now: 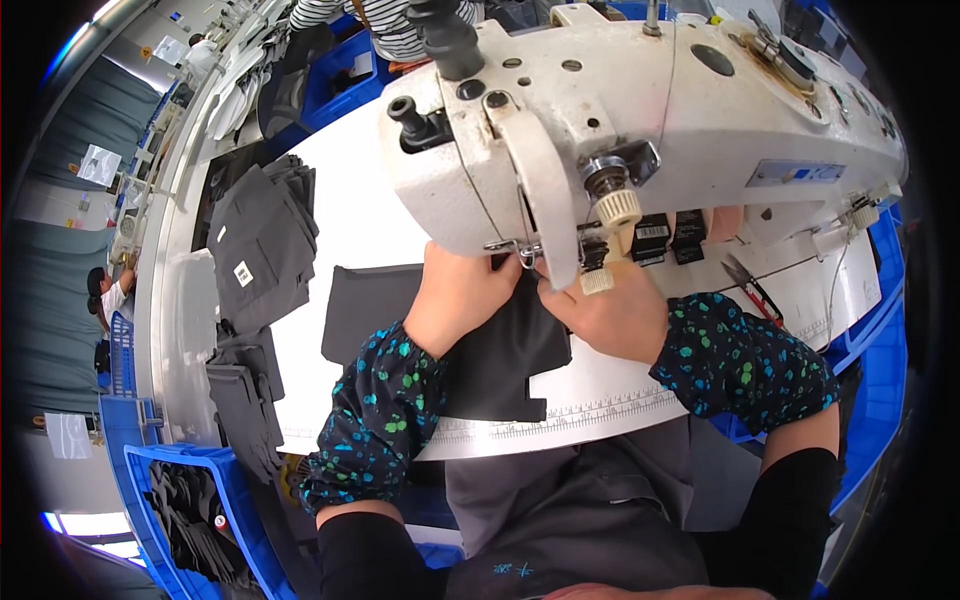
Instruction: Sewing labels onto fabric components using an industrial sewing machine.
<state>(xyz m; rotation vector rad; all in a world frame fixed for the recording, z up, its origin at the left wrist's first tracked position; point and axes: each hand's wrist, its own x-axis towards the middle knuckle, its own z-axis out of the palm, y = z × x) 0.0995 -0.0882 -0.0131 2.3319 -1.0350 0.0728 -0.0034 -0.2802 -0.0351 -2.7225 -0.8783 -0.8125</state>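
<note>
A dark grey cut fabric piece [500, 370] lies on the white table under the head of a white sewing machine [690, 110]. My left hand [458, 297] is closed on the fabric just left of the needle area, thumb and fingers pressed together. From the other side my right hand [618, 312] grips the same cloth, its fingers bent inward close to the presser foot. The machine head hides the needle point and part of the fingertips. Toward me, the fabric's notched lower edge reaches the ruler strip along the table's front edge.
Stacked dark grey pieces [265, 250] lie at the left, with more cloth [243, 395] hanging over the edge nearby. Black labels [652, 240] and red-handled scissors [755, 292] are on the right. A blue crate [190, 455] of dark scraps stands lower left. Other people work farther back.
</note>
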